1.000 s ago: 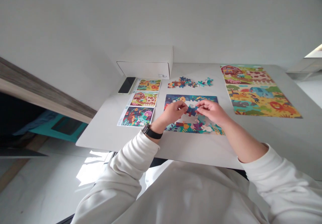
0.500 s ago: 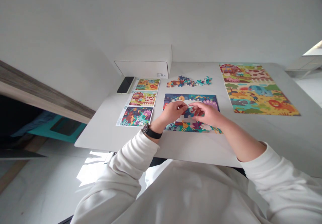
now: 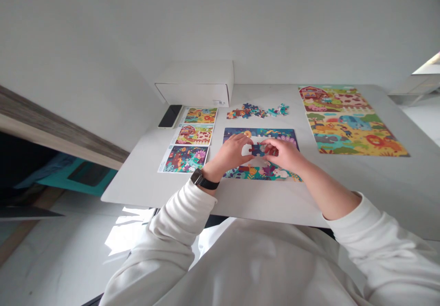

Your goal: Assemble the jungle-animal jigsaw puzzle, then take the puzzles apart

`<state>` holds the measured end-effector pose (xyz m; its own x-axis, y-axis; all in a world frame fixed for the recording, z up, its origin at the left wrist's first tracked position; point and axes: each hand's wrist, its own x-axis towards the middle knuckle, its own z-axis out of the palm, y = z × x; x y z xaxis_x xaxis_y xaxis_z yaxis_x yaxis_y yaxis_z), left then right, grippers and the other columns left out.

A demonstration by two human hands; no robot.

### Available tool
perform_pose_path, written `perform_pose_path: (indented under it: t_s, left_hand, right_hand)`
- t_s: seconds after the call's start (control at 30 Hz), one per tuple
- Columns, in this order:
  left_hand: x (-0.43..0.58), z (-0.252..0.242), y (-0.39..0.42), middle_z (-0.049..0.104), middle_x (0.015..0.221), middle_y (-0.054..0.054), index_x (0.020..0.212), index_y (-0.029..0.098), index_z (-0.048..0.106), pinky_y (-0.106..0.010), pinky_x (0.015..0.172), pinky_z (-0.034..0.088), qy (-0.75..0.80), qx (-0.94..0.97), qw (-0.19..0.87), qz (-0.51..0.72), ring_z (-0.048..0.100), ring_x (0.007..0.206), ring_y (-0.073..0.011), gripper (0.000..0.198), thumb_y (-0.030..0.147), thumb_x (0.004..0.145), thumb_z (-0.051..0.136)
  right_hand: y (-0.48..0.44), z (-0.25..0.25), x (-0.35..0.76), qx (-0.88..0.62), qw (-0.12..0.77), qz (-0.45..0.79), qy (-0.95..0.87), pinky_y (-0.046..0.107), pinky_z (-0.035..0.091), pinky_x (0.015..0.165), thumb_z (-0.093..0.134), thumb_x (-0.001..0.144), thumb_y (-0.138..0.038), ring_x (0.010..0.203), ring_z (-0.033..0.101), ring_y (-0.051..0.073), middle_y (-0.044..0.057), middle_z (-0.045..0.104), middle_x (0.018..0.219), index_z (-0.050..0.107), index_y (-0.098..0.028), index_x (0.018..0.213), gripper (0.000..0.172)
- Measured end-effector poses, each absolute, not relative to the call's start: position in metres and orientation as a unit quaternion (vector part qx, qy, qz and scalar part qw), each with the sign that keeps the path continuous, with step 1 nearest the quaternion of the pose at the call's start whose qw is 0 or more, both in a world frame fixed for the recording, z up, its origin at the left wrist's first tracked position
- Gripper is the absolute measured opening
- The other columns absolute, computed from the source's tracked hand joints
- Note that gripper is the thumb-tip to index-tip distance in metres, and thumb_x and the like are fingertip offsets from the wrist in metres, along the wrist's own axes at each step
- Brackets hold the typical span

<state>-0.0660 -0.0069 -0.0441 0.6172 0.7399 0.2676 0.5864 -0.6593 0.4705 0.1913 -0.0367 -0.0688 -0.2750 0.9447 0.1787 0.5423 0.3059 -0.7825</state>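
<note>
A partly built jigsaw (image 3: 261, 134) with a dark blue top and leafy bottom lies on the white table (image 3: 275, 196) in front of me. Both hands hover over its bare white middle. My left hand (image 3: 231, 152) and my right hand (image 3: 285, 154) pinch a small blue and red puzzle piece (image 3: 258, 149) between their fingertips, just above the gap. A black watch sits on my left wrist. A heap of loose pieces (image 3: 257, 111) lies just beyond the jigsaw.
Two finished animal puzzles (image 3: 347, 118) lie at the right. Three picture cards (image 3: 192, 134) lie in a column at the left, with a black phone (image 3: 169, 116) and a white box (image 3: 195, 86) behind them. A wall is at the back.
Both hands stayed over the jigsaw's middle and drew closer together; the small piece between the fingers was turned and shifted slightly.
</note>
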Motion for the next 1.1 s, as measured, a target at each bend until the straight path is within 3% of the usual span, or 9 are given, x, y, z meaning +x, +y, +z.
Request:
perform_pose_path:
  t_s: [0.13,0.5,0.97,1.1]
  left_hand:
    - [-0.069,-0.049,-0.002,0.072,0.129,-0.011,0.121,0.021,0.073,-0.046,0.117,0.045,0.404,0.885,0.133,0.192,0.065,0.125,-0.0309,0.035,0.032,0.089,0.083]
    - [-0.069,-0.055,-0.002,0.068,0.136,-0.012,0.131,0.027,0.077,-0.049,0.109,0.046,0.463,0.871,0.106,0.126,0.060,0.126,-0.0352,0.041,0.043,0.093,0.077]
    - [-0.066,-0.060,-0.002,0.070,0.133,-0.012,0.128,0.026,0.080,-0.050,0.112,0.047,0.454,0.874,0.096,0.140,0.064,0.122,-0.0342,0.038,0.039,0.093,0.074]
    - [-0.066,-0.052,-0.002,0.074,0.124,-0.011,0.121,0.024,0.079,-0.045,0.106,0.049,0.454,0.857,0.105,0.220,0.066,0.116,-0.0306,0.032,0.039,0.094,0.074]
  right_hand:
    - [-0.034,-0.065,0.200,-0.538,0.352,0.277,-0.714,0.038,0.057,0.076,0.077,0.087,-0.036,0.073,0.069,0.021,0.003,0.078,0.092,0.072,-0.030,0.127,0.041]
    - [-0.030,-0.062,0.210,-0.593,0.380,0.244,-0.666,0.039,0.056,0.078,0.070,0.091,-0.038,0.075,0.069,0.022,0.003,0.080,0.089,0.075,-0.027,0.119,0.031]
    - [-0.027,-0.064,0.213,-0.582,0.386,0.266,-0.665,0.040,0.057,0.079,0.069,0.091,-0.036,0.078,0.072,0.023,0.002,0.079,0.089,0.072,-0.029,0.120,0.030]
    - [-0.025,-0.057,0.222,-0.595,0.397,0.261,-0.648,0.038,0.056,0.078,0.071,0.092,-0.043,0.079,0.073,0.023,0.002,0.080,0.091,0.072,-0.029,0.120,0.032]
